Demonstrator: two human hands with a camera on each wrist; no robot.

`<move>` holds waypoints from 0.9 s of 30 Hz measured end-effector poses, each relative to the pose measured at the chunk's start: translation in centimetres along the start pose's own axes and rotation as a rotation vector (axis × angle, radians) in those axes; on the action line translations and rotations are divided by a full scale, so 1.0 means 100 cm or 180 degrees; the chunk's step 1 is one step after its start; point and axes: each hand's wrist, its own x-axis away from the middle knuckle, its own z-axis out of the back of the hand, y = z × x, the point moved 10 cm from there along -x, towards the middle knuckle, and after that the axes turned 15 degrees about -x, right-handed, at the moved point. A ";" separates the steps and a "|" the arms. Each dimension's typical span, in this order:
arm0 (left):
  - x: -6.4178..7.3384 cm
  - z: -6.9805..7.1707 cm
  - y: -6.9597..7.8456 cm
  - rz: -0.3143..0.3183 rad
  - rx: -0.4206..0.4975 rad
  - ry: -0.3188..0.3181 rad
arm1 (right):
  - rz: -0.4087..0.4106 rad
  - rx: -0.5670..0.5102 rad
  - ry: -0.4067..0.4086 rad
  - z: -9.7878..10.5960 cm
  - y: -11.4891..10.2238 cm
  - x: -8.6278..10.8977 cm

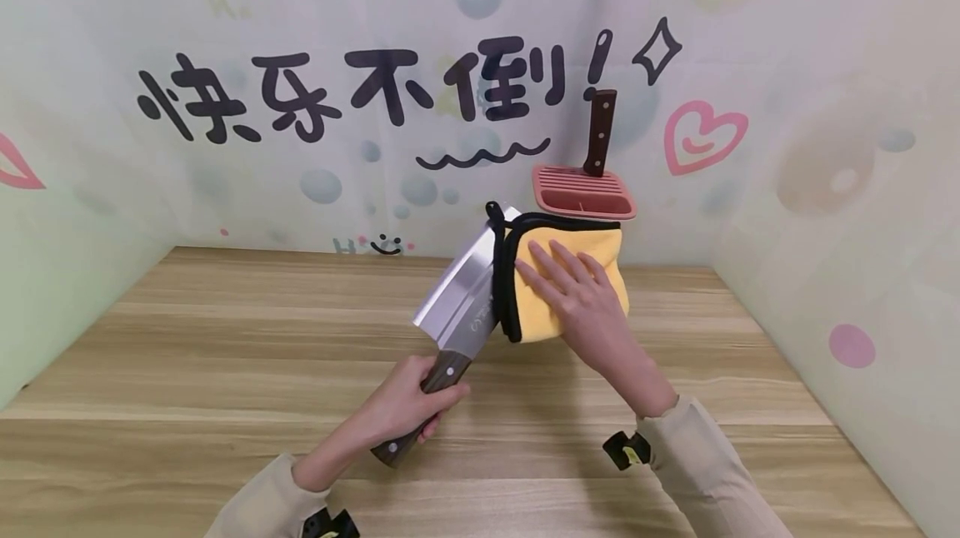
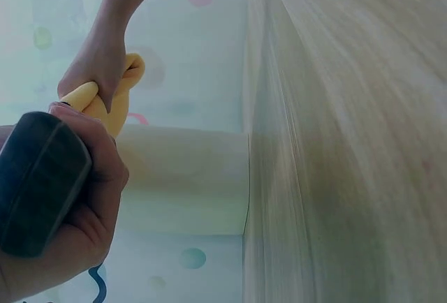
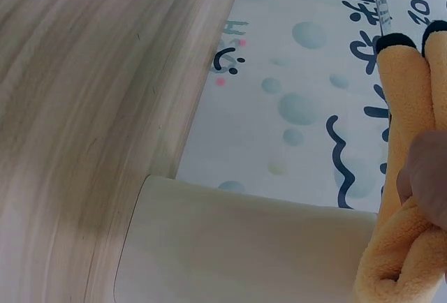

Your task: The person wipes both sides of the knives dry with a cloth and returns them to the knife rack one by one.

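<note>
My left hand point(image 1: 397, 406) grips the dark wooden handle of a cleaver point(image 1: 474, 323), whose broad metal blade slants up and away to the right. A folded yellow cloth point(image 1: 534, 311) with black edging covers the far part of the blade. Spread across its near face are the fingers of my right hand point(image 1: 592, 315), which holds the cloth. In the right wrist view the cloth point(image 3: 404, 114) hangs in thick folds around the fingers. From the left wrist, the handle's butt end point(image 2: 43, 184) shows large within the left hand.
Behind the cloth stands a knife holder with a slotted pink top point(image 1: 585, 203) and a cream body point(image 3: 244, 247). A brown-handled knife point(image 1: 601, 132) sticks up from it. The wooden table point(image 1: 247, 355) meets printed walls at the back and sides.
</note>
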 end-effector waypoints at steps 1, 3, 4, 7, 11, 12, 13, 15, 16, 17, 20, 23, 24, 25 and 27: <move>0.000 0.000 0.000 -0.0008 0.0002 0.0001 | -0.0020 0.0010 -0.0008 0.000 0.001 0.000; 0.000 0.000 0.000 -0.0021 0.0002 0.0003 | -0.0051 0.0032 -0.0021 0.000 0.003 0.000; 0.000 0.000 0.000 -0.0025 -0.0005 0.0007 | -0.0066 0.0041 -0.0022 0.001 0.004 0.000; 0.000 0.000 -0.001 -0.0056 -0.0014 0.0003 | -0.0109 0.0046 -0.0018 0.002 0.005 0.000; 0.001 -0.001 -0.003 -0.0061 0.0000 -0.0018 | -0.0192 0.0047 -0.0016 0.002 0.008 0.001; 0.001 -0.001 -0.003 -0.0053 0.0005 -0.0027 | -0.0215 0.0052 -0.0021 0.002 0.009 0.002; 0.001 -0.001 -0.003 -0.0045 0.0005 -0.0032 | -0.0244 0.0057 -0.0033 0.002 0.010 0.002; 0.002 -0.001 -0.003 -0.0029 0.0005 -0.0040 | -0.0297 0.0067 -0.0063 0.001 0.011 0.003; 0.002 0.000 -0.003 -0.0026 0.0004 -0.0041 | -0.0327 0.0065 -0.0078 0.001 0.012 0.003; 0.002 0.000 -0.003 -0.0023 0.0004 -0.0044 | -0.0356 0.0066 -0.0095 0.000 0.013 0.003; 0.003 0.000 -0.004 -0.0012 -0.0006 -0.0047 | -0.0437 0.0060 -0.0140 -0.001 0.014 0.004; 0.003 0.000 -0.004 -0.0001 -0.0009 -0.0054 | -0.0478 0.0066 -0.0167 -0.001 0.015 0.004; 0.003 0.000 -0.004 0.0000 -0.0005 -0.0056 | -0.0479 0.0079 -0.0175 -0.002 0.015 0.004; 0.003 0.000 -0.004 -0.0003 0.0003 -0.0060 | -0.0477 0.0097 -0.0185 -0.002 0.014 0.004; 0.003 -0.001 -0.005 -0.0004 0.0014 -0.0067 | -0.0461 0.0150 -0.0209 -0.003 0.013 0.004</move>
